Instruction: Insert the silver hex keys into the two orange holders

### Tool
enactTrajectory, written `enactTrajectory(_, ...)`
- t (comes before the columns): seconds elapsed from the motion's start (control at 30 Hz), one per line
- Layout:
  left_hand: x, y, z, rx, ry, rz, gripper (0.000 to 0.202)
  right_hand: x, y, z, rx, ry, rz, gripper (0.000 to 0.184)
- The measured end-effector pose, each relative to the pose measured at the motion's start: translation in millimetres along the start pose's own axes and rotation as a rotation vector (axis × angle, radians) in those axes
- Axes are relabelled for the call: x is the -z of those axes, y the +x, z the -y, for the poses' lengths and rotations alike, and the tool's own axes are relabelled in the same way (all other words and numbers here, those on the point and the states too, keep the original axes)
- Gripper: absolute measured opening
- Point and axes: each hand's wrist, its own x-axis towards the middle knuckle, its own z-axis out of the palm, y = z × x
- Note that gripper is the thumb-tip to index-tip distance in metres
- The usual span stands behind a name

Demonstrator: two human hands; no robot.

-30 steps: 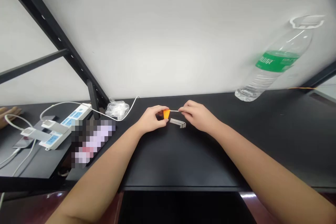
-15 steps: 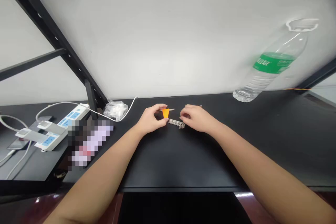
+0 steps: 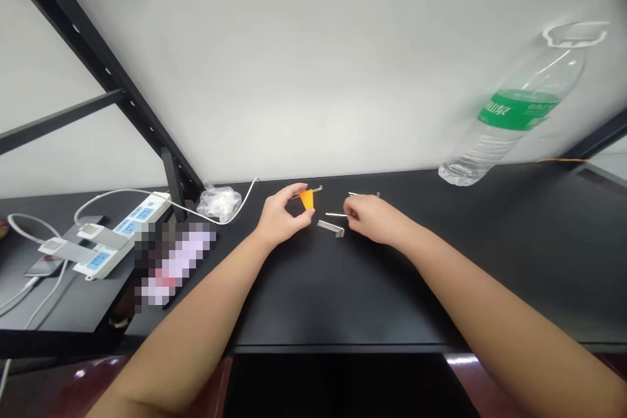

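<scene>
My left hand (image 3: 280, 217) pinches a small orange holder (image 3: 307, 198) just above the black table (image 3: 343, 287); one thin metal key sticks out of it to the right. My right hand (image 3: 373, 217) is closed on another thin metal hex key (image 3: 336, 214), its tip pointing left toward the holder. A small bunch of hex keys (image 3: 332, 228) lies on the table between my hands. One more key (image 3: 363, 194) rests on the table just behind my right hand.
A clear water bottle with a green label (image 3: 514, 111) stands at the back right. A crumpled plastic bag (image 3: 219, 202), a white cable and a white power strip (image 3: 122, 232) with plugs lie left, beside a black frame post (image 3: 172, 184). A white wall rises behind.
My left hand lifted and tilted the orange holder. My right hand left one key on the table behind it and picked up another from the bunch.
</scene>
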Motion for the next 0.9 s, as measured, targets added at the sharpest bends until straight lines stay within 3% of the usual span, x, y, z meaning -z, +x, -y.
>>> enactTrajectory(0.1,-0.1,-0.1,0.5,-0.001,0.024,0.012,0.051,5.4,0.1,2.9,0.128,0.103,-0.159,0.017)
enactTrajectory(0.3,0.9,-0.7,0.6,-0.028,0.034,0.02,0.051,6.8,-1.0,13.2,0.182,0.211,-0.355,0.025)
enactTrajectory(0.63,4.2,-0.6,-2.5,-0.055,0.076,0.082,0.051,3.5,-1.0,13.1,0.212,0.148,-0.349,0.029)
enactTrajectory(0.8,6.4,-0.7,-5.9,-0.113,0.152,0.205,0.053,2.3,-0.5,15.5,0.266,0.087,-0.333,0.028)
enactTrajectory(0.9,1.4,-2.5,-6.9,-0.157,0.148,0.245,0.052,-4.0,1.3,22.7,0.327,0.188,-0.316,0.026)
